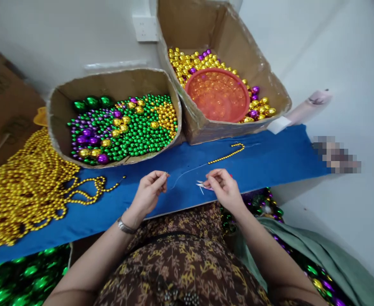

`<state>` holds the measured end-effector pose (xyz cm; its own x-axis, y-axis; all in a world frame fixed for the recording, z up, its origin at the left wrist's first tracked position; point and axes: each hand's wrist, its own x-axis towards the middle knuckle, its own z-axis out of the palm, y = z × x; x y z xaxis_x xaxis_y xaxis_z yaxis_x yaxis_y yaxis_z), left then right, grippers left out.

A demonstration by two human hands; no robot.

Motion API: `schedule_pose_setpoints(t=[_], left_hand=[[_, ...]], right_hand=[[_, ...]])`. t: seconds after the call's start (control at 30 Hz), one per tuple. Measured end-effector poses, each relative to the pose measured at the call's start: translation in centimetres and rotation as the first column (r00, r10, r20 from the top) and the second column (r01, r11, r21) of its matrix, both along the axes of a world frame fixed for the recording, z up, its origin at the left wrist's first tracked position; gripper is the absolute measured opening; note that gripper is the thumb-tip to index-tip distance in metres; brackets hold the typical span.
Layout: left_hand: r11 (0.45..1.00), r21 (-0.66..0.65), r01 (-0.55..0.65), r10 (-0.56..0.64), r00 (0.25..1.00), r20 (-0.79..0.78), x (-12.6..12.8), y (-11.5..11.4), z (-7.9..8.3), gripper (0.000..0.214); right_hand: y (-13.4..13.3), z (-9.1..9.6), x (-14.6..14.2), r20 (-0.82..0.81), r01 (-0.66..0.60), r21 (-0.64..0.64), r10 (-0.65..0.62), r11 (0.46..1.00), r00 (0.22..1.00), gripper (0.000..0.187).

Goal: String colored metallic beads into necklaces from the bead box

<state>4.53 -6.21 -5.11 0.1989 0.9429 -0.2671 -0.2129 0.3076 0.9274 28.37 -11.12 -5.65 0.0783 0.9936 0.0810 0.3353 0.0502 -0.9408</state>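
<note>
a white wall socket [145, 29] near the top, a green cloth [327, 253] at lower right

Cannot make out the contents of the left hand's [151, 191] pinch, too small. Can see just part of the bladed tool [201, 185], otherwise hidden by the right hand [224, 187]. Cannot identify the pixelated patch [336, 155] right of that grip, nor follow the gold bead strands [24, 182] past the picture's edge, left of the left grip.

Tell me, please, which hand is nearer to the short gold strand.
Right. The right hand is just below the short gold strand in the picture; the left hand is farther off, to its left.
</note>
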Motion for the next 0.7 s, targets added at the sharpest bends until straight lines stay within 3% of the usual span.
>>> schedule_pose_setpoints(t=[0.1, 0.17, 0.27, 0.47, 0.63, 0.7], left_hand=[[0.997, -0.082, -0.011, 0.022, 0.990, 0.141, 0.6, -0.6, 0.6, 0.023], [0.993, -0.116, -0.020, 0.042, 0.980, 0.196, 0.8, -1.0, 0.9, 0.022], [0.990, -0.139, -0.039, 0.072, 0.967, 0.246, 1.0, -1.6, 1.2, 0.020], [0.988, -0.136, -0.069, 0.106, 0.949, 0.295, 0.9, -1.9, 1.7, 0.015], [0.990, -0.113, -0.080, 0.110, 0.947, 0.301, 0.9, -1.8, 1.7, 0.013], [0.990, -0.098, -0.097, 0.121, 0.949, 0.292, 0.9, -1.8, 1.6, 0.013]], right_hand=[[-0.3, 0.7, -3.7, -0.125, 0.070, 0.256, -0.039, 0.964, 0.991, 0.016], [-0.2, 1.2, -5.2, -0.085, 0.060, 0.466, -0.023, 0.883, 0.996, 0.007], [0.3, 1.5, -6.1, 0.056, -0.043, 0.674, 0.007, 0.737, 0.998, 0.024], [0.8, 1.0, -6.3, 0.202, -0.148, 0.791, -0.026, 0.594, 0.979, 0.036], [1.0, 1.3, -6.2, 0.275, -0.207, 0.798, -0.036, 0.565, 0.961, 0.038], [1.2, 1.8, -6.2, 0.307, -0.199, 0.780, -0.087, 0.593, 0.948, 0.035]])
